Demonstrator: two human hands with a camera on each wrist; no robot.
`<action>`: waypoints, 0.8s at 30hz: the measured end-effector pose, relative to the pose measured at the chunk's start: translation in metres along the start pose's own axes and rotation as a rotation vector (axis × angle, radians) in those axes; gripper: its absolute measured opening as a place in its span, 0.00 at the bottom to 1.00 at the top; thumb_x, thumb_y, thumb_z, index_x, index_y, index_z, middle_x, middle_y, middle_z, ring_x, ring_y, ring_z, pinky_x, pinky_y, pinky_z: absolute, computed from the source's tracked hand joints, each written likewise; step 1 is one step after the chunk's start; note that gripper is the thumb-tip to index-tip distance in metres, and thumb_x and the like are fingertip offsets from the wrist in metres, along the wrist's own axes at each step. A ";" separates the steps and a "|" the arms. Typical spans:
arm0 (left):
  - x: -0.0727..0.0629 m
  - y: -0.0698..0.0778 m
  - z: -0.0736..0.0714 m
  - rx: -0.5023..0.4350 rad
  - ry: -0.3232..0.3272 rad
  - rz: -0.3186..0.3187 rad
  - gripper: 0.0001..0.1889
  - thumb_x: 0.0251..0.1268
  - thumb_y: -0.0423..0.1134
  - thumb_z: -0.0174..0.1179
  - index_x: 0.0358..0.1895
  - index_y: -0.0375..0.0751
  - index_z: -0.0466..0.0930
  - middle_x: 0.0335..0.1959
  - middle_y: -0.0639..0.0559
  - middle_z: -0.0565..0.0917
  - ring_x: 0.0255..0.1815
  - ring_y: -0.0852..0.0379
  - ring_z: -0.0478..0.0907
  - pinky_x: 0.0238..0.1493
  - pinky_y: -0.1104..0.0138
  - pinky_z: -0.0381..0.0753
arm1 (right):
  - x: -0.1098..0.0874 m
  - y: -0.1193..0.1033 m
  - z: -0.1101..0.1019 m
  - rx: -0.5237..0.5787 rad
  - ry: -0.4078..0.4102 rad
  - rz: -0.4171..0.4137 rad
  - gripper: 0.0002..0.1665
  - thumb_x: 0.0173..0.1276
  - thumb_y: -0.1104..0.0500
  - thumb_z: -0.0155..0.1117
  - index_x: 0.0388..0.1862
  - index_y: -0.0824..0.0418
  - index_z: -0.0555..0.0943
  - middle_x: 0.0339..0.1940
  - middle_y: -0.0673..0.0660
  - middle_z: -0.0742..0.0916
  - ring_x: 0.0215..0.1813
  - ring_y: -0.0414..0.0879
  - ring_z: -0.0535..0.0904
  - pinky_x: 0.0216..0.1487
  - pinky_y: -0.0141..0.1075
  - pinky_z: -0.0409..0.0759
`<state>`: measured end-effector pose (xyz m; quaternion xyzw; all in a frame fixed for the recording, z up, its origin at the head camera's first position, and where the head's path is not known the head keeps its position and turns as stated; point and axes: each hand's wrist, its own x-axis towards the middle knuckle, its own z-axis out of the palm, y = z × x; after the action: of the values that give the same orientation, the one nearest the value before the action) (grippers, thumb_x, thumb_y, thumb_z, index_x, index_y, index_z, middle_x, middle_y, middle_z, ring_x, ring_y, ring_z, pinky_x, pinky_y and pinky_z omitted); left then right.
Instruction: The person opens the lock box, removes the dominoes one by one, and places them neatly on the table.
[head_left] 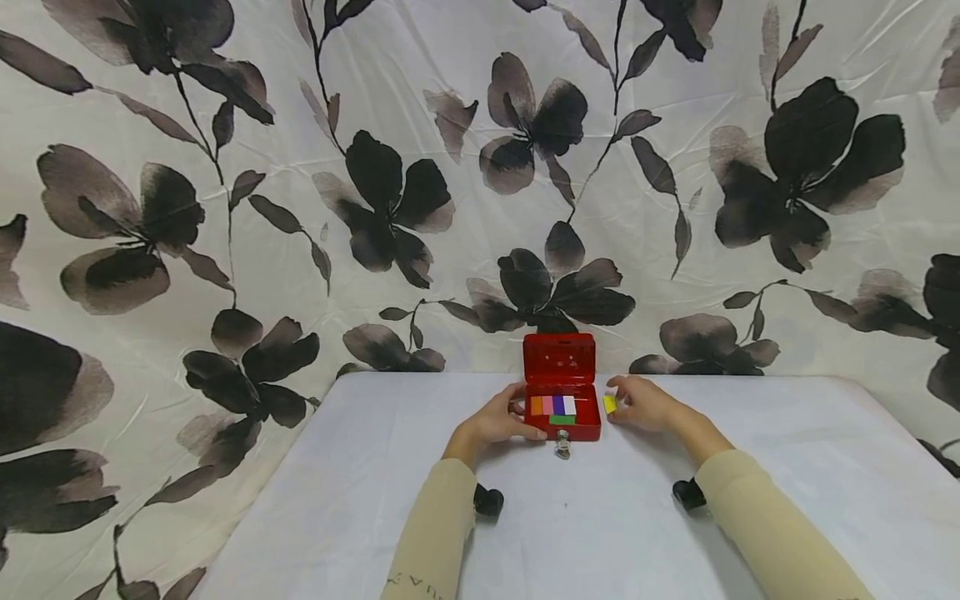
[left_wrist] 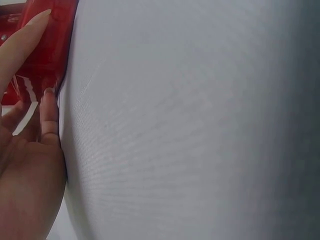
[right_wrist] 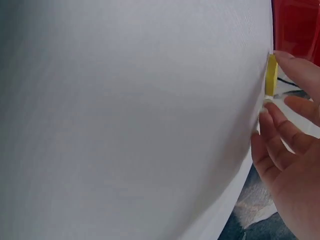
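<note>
A small red cash box (head_left: 588, 433) stands on the table with its lid (head_left: 558, 360) raised. Inside sit colored blocks: orange (head_left: 536, 406), pink (head_left: 547, 406), purple (head_left: 558, 405), white (head_left: 569, 405) and green (head_left: 562, 420). My left hand (head_left: 498, 419) holds the box's left side, thumb along its front and fingers at the side wall. Just right of the box, a yellow block (head_left: 609, 404) rests on the table. My right hand (head_left: 647, 405) is beside it, thumb at one end and fingertips slightly apart from the other.
Keys (head_left: 562, 446) hang at the box's front. A white cloth covers the table (head_left: 585, 542), whose far edge lies just behind the box. Beyond it hangs a floral curtain (head_left: 450, 208). Black wrist devices (head_left: 489, 502) show under both sleeves.
</note>
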<state>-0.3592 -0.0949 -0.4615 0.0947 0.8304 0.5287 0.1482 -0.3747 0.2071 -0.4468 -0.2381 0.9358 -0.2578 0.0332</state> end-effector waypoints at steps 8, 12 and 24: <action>0.002 -0.002 -0.001 -0.002 0.003 -0.002 0.50 0.51 0.42 0.81 0.78 0.52 0.62 0.64 0.49 0.76 0.60 0.48 0.73 0.65 0.50 0.78 | -0.009 -0.004 -0.008 0.021 -0.021 0.027 0.36 0.63 0.60 0.75 0.65 0.74 0.73 0.51 0.67 0.83 0.49 0.58 0.80 0.56 0.55 0.81; 0.002 -0.002 -0.001 -0.001 -0.004 -0.001 0.50 0.51 0.42 0.81 0.78 0.51 0.61 0.64 0.49 0.76 0.60 0.48 0.73 0.64 0.50 0.78 | -0.015 -0.006 -0.011 0.003 -0.016 0.008 0.36 0.64 0.58 0.76 0.65 0.74 0.73 0.54 0.69 0.83 0.53 0.61 0.80 0.58 0.58 0.80; 0.000 0.001 -0.001 0.005 -0.003 -0.006 0.50 0.52 0.40 0.80 0.79 0.50 0.60 0.62 0.48 0.77 0.61 0.47 0.72 0.64 0.52 0.79 | -0.022 -0.022 -0.020 0.010 0.011 -0.043 0.34 0.67 0.56 0.73 0.66 0.71 0.74 0.58 0.69 0.80 0.57 0.64 0.79 0.58 0.58 0.81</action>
<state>-0.3595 -0.0954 -0.4602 0.0935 0.8318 0.5260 0.1506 -0.3495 0.2101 -0.4201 -0.2564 0.9294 -0.2645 0.0238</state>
